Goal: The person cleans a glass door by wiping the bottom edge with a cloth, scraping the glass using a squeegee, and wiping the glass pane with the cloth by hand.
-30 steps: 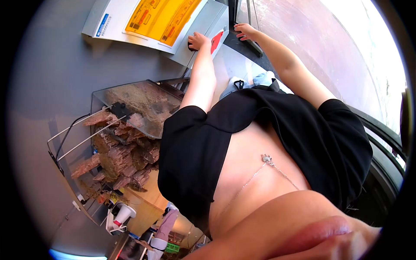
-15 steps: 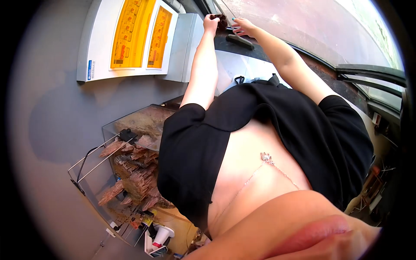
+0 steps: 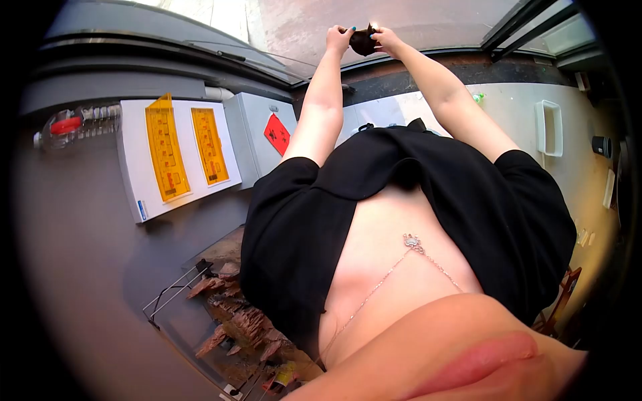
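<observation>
My left hand (image 3: pixel 338 40) and my right hand (image 3: pixel 386 42) are stretched far forward in front of the window. Between them hangs a dark brown cloth (image 3: pixel 363 44), crumpled and small at this distance. The left thumb and fingers pinch its left edge. On the other side the right fingers close on its right edge. The cloth's exact kind cannot be made out.
A window frame (image 3: pixel 495 47) runs behind the hands, above a white surface (image 3: pixel 501 100). On the left wall are a breaker box (image 3: pixel 231 157) with yellow covers, a grey box (image 3: pixel 251 120) and a plastic bottle (image 3: pixel 63 127). Below sits a glass tank with brown rocks (image 3: pixel 247 327).
The right hand, earlier apart with fingers spread, has closed on the cloth that the left hand held alone. The view has shifted, showing more window and placing the breaker box lower.
</observation>
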A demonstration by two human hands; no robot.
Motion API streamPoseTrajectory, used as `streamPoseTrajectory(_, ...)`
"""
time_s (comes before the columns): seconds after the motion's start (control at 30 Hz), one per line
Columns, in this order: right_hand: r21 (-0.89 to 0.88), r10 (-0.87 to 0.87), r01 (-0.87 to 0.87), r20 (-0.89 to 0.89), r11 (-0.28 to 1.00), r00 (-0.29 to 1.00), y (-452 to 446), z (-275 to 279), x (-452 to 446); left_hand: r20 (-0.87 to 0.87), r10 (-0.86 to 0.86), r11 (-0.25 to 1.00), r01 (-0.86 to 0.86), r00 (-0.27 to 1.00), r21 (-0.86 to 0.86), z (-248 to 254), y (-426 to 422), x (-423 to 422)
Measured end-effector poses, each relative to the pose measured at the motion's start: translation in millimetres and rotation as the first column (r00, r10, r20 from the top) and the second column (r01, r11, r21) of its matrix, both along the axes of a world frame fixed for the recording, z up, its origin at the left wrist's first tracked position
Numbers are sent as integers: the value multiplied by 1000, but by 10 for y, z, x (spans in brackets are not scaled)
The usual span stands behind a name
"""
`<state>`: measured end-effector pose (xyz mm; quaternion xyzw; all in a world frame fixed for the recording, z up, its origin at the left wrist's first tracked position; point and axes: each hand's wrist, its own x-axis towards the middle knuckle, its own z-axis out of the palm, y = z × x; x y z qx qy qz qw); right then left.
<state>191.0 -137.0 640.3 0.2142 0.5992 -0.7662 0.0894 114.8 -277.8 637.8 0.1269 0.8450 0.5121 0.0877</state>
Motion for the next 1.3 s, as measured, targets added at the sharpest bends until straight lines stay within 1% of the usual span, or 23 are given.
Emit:
streamPoseTrajectory(0.07,-17,-98,97,-19,995,995,445,28,183,8,-85,996,85,996,-26,84,509,115)
streamPoseTrajectory(0.17,-49,-282,284,47,958,958,1051,168,457,78,-205,978,207,976,-29,192,1252,341)
streamPoseTrajectory(0.27,18,-417,417,98,909,904,1621,196,687,155,-329,941,337,932,-32,66,1919,421)
streamPoseTrajectory(0.37,-56,-488,498,130,866,863,2129,61,900,418,-554,817,568,720,103,190,2326,596)
streamPoseTrajectory(0.4,-76,-532,545,146,835,834,2256,21,941,469,-584,797,578,662,177,176,2427,647)
streamPoseTrajectory(0.43,-95,-570,588,165,803,805,2376,-37,978,458,-612,775,605,644,183,192,2533,687)
streamPoseTrajectory(0.5,-140,-530,537,85,832,844,2567,-186,1033,450,-650,740,644,612,193,225,2639,779)
streamPoseTrajectory(0.57,-161,-486,484,34,860,873,2635,-242,1045,439,-592,731,680,676,-60,239,2770,728)
streamPoseTrajectory(0.6,-184,-480,478,40,859,877,2623,-160,1072,398,-615,740,672,681,-7,162,2817,678)
streamPoseTrajectory(0.67,-62,-433,439,90,897,897,2647,-139,1044,342,-602,778,626,722,48,61,2885,622)
streamPoseTrajectory(0.7,-35,-436,442,117,896,892,2616,-108,1037,321,-604,768,640,730,-9,-84,2913,524)
streamPoseTrajectory(0.73,-137,-394,408,121,903,911,2683,-299,963,278,-597,770,635,753,-67,-290,2958,404)
streamPoseTrajectory(0.77,-148,-406,429,161,891,899,2652,-335,926,231,-592,769,627,772,-124,-442,2977,324)
streamPoseTrajectory(0.8,-156,-420,452,199,878,885,2628,-325,885,235,-577,772,616,782,-155,-402,2961,341)
streamPoseTrajectory(0.87,-138,-424,470,271,872,864,2564,-306,796,77,-589,764,585,805,-271,-457,2969,338)
streamPoseTrajectory(0.9,-189,-405,467,289,864,867,2523,-291,739,1,-592,761,560,806,-327,-475,2949,325)
streamPoseTrajectory(0.93,-239,-387,464,306,853,870,2490,-288,671,10,-594,730,545,804,-412,-283,2903,405)
streamPoseTrajectory(1.03,-292,-255,345,305,892,918,2326,-135,487,113,-696,693,704,709,-156,-454,2797,288)
streamPoseTrajectory(1.07,-317,-181,273,290,908,940,2291,-180,407,258,-723,659,752,641,-22,-486,2746,231)
streamPoseTrajectory(1.1,-342,-104,198,275,919,956,2259,-239,318,403,-654,715,697,640,53,-443,2653,181)
streamPoseTrajectory(1.17,-316,-161,265,320,911,934,2193,-573,82,660,-506,821,546,556,169,-331,2469,60)
streamPoseTrajectory(1.2,-307,-211,318,334,897,919,2122,-676,-25,684,-498,842,487,533,233,-365,2350,-31)
streamPoseTrajectory(1.3,-273,-292,378,308,885,906,1904,-751,-266,647,-311,949,262,696,173,-762,2060,-309)
